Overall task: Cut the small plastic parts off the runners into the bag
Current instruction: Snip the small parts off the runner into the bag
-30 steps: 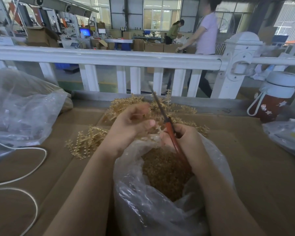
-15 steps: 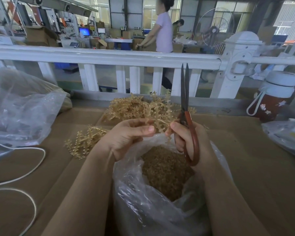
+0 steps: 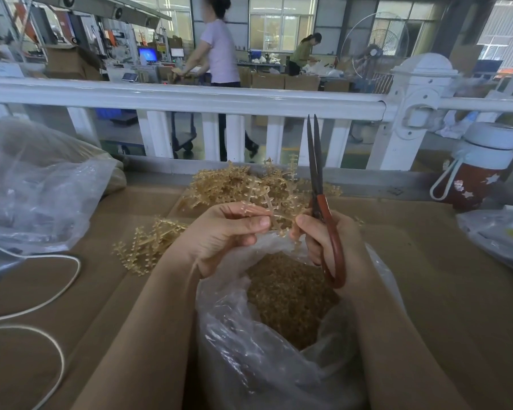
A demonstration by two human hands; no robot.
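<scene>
Amber plastic runner [image 3: 274,213] is hanging over the open bag [image 3: 249,350] at the worktop's near edge, pinched in the left hand [image 3: 219,232]. The right hand [image 3: 332,241] is gripping the scissors [image 3: 320,202], blades upright and closed. Best to steady the runner over the bag's mouth before snipping. Since half a second ago, little is changing; a passer-by is walking further left.

We've got a runner [image 3: 268,207] pinched in our left hand [image 3: 219,232] over the open bag [image 3: 249,350]. Our right hand [image 3: 335,241] grips the scissors [image 3: 319,190], blades pointing up, nearly closed.
</scene>
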